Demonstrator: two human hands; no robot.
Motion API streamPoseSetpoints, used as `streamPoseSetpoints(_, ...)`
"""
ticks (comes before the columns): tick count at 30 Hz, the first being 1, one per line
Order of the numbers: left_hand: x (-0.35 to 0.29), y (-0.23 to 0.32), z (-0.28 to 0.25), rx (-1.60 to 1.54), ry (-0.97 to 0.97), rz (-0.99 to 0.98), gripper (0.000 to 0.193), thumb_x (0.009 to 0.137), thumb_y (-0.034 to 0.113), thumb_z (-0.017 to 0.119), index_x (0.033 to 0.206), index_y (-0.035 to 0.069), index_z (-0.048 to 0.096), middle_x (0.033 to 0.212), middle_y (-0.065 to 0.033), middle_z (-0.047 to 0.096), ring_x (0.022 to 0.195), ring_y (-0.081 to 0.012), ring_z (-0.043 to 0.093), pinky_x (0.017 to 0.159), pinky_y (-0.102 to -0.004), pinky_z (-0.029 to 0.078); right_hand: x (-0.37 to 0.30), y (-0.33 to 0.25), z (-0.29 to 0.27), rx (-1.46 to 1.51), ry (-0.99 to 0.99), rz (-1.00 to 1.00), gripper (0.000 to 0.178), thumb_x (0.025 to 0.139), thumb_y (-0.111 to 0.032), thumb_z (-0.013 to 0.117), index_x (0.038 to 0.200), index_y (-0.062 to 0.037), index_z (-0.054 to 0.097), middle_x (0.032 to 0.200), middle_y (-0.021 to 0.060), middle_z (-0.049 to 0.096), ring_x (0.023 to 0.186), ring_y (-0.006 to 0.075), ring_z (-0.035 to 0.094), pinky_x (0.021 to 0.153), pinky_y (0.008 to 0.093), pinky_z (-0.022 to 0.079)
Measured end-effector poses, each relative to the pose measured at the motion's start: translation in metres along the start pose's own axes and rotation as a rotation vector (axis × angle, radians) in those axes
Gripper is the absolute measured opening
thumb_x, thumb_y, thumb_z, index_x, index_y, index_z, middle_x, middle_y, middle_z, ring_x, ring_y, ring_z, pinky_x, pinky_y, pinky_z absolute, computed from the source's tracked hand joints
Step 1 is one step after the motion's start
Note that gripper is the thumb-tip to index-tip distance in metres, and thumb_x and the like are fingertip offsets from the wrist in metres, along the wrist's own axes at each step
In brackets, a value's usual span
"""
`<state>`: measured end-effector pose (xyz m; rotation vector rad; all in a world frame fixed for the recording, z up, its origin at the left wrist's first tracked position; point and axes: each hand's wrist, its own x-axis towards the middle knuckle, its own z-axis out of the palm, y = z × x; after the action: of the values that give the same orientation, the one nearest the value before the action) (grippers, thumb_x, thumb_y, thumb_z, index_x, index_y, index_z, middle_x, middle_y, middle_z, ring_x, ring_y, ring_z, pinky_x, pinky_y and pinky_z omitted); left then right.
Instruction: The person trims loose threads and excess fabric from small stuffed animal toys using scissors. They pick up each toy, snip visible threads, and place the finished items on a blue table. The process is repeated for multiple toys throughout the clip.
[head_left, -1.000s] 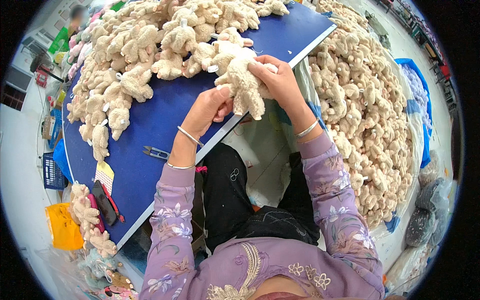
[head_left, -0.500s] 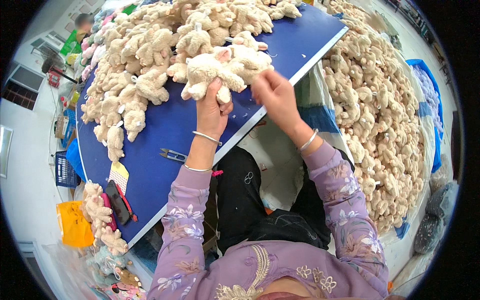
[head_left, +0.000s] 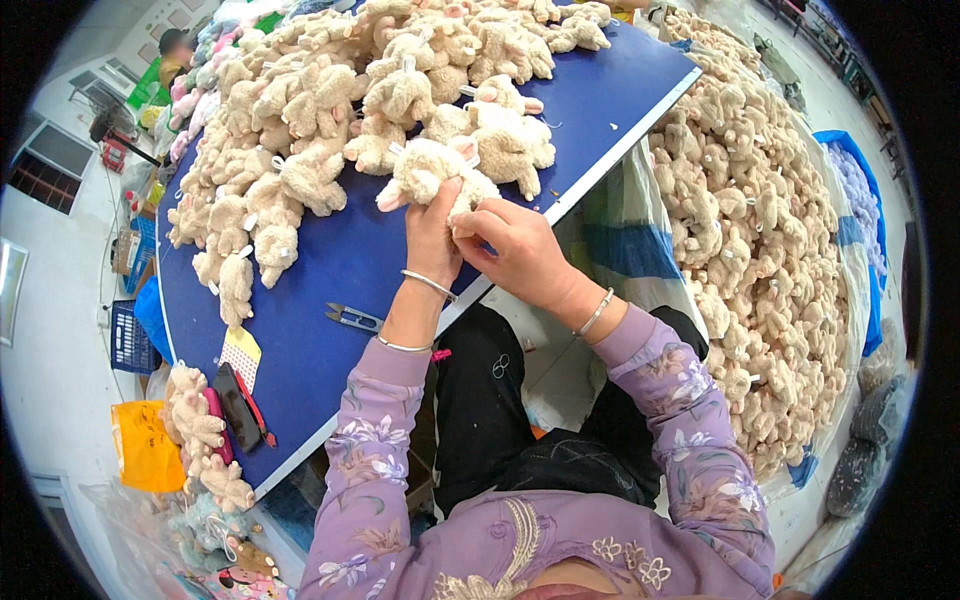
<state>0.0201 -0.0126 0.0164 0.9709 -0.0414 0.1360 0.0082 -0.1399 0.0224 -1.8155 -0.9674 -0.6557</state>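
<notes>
A cream plush toy animal [head_left: 428, 167] with pink ear linings is gripped in my left hand [head_left: 432, 238], thumb pressed on its front, above the blue table's near edge. My right hand [head_left: 522, 252] is close against the toy's lower side, its thumb and fingertips pinched together. Whatever lies between those fingertips is too small or hidden to make out. Just behind the held toy lie more cream plush toys [head_left: 512, 150], some with small white tags. Thread snips [head_left: 354, 317] rest on the table to the left of my left wrist.
A large heap of plush toys [head_left: 300, 95] covers the far side of the blue table [head_left: 330, 250]. To the right stands a big sack [head_left: 632, 215] full of similar toys. A phone [head_left: 236, 408] and a dotted card [head_left: 240, 352] lie at the table's left; a blue crate [head_left: 130, 338] stands beyond.
My right hand has come down and left, from beside the toy to its lower side near my left hand. The held toy has turned, its pink ear now pointing left.
</notes>
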Motion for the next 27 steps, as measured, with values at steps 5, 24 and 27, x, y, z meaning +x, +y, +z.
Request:
streamPoseSetpoints(5, 0.003, 0.007, -0.005, -0.017, 0.033, -0.053, 0.041, 0.092, 0.014, 0.047, 0.129, -0.002, 0.047, 0.129, -0.0111, 0.052, 0.104, -0.0149, 0.056, 0.082, -0.0277, 0.049, -0.006, -0.011, 0.003, 0.309, -0.097, 0.407, 0.014, 0.079, -0.007, 0.066, 0.088, -0.0051, 0.056, 0.064, 0.0064, 0.051, 0.058, 0.0184, 0.056, 0.055, 0.0304, 0.046)
streamPoseSetpoints(24, 0.002, 0.004, -0.006, 0.09, 0.108, -0.119, 0.025, 0.091, 0.022, 0.053, 0.11, 0.005, 0.054, 0.071, 0.0009, 0.057, 0.047, -0.0044, 0.047, 0.038, -0.0182, 0.034, 0.005, 0.011, -0.008, 0.21, 0.098, 0.399, 0.021, 0.081, -0.01, 0.068, 0.094, -0.0017, 0.055, 0.085, 0.0095, 0.061, 0.07, 0.0149, 0.059, 0.062, 0.0268, 0.048)
streamPoseSetpoints(27, -0.004, 0.006, 0.013, 0.208, 0.051, -0.019, 0.027, 0.09, 0.022, 0.055, 0.111, 0.004, 0.056, 0.079, -0.0004, 0.059, 0.052, -0.0042, 0.049, 0.04, -0.0179, 0.034, 0.008, 0.014, -0.011, 0.55, -0.023, 0.709, 0.02, 0.086, -0.015, 0.064, 0.095, 0.0001, 0.055, 0.082, 0.0064, 0.061, 0.07, 0.0103, 0.057, 0.062, 0.0255, 0.048)
